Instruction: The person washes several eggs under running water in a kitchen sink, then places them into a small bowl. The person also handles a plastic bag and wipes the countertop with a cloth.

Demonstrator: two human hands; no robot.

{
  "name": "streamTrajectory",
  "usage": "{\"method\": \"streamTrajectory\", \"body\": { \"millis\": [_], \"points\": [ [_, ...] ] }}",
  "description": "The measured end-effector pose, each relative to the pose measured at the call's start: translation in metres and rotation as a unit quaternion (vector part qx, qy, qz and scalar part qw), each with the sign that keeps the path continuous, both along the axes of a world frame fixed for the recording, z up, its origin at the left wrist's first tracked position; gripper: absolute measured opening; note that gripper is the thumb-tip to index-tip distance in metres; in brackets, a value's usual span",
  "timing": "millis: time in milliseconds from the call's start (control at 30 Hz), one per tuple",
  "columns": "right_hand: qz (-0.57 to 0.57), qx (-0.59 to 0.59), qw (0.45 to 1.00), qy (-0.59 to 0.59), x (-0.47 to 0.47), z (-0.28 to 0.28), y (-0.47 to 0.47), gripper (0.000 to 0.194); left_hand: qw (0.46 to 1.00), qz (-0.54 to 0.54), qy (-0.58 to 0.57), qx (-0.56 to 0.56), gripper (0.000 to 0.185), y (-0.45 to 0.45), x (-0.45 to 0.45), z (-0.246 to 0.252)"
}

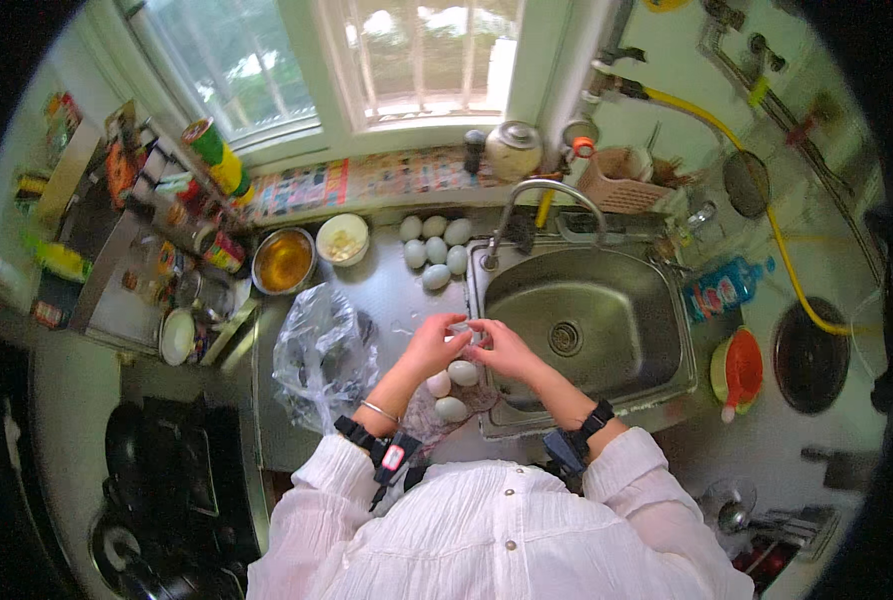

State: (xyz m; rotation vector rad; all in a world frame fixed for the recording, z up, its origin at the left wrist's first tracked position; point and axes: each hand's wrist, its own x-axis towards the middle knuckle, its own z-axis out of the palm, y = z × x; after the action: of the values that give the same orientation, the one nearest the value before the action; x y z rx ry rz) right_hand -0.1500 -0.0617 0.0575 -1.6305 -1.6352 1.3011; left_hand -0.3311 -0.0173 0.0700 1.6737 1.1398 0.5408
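Note:
My left hand point(433, 343) and my right hand point(503, 348) meet over the counter at the sink's left rim. Their fingertips pinch a small, pale, see-through piece that looks like thin plastic film point(458, 328); its exact shape is partly hidden by the fingers. Just below my hands, a pinkish egg point(438, 384) and two pale eggs, one nearer my right hand point(462, 373) and one lower down point(451, 409), rest on a patterned cloth point(424, 420). Several pale bluish eggs point(436, 250) lie grouped farther back, left of the faucet.
A crumpled clear plastic bag point(322, 352) lies left of my hands. Behind it stand a metal bowl of amber liquid point(284, 260) and a white bowl with pale pieces point(343, 240). The steel sink point(604, 300) with its arched faucet point(551, 184) is on the right. Dark pans point(135, 450) sit lower left.

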Motion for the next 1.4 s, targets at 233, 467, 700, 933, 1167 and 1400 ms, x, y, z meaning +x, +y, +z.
{"method": "streamTrajectory", "body": {
  "millis": [233, 467, 700, 933, 1167, 1400],
  "points": [
    [-0.227, -0.016, 0.948, 0.223, 0.077, 0.018, -0.082, 0.054, 0.956, -0.196, -0.168, -0.138, 0.061, -0.033, 0.046, 0.047],
    [-0.439, -0.008, 0.897, -0.044, 0.107, -0.021, -0.205, 0.048, 0.939, -0.269, 0.195, 0.092, 0.089, -0.068, 0.068, 0.004],
    [-0.525, -0.023, 0.819, 0.231, 0.098, -0.037, -0.298, 0.038, 0.916, -0.335, 0.183, 0.121, 0.080, -0.082, 0.080, 0.008],
    [-0.553, 0.007, 0.785, 0.278, 0.089, -0.042, -0.386, 0.041, 0.869, -0.397, 0.156, 0.249, 0.067, -0.085, 0.071, -0.024],
    [-0.667, 0.024, 0.697, 0.261, 0.077, -0.037, -0.582, 0.032, 0.891, -0.387, 0.178, 0.158, 0.059, -0.214, 0.095, 0.004],
    [-0.744, 0.235, 0.565, -0.271, 0.113, 0.102, -0.746, 0.031, 0.874, -0.430, 0.201, 0.103, 0.062, -0.340, 0.111, 0.042]
  ]
}}
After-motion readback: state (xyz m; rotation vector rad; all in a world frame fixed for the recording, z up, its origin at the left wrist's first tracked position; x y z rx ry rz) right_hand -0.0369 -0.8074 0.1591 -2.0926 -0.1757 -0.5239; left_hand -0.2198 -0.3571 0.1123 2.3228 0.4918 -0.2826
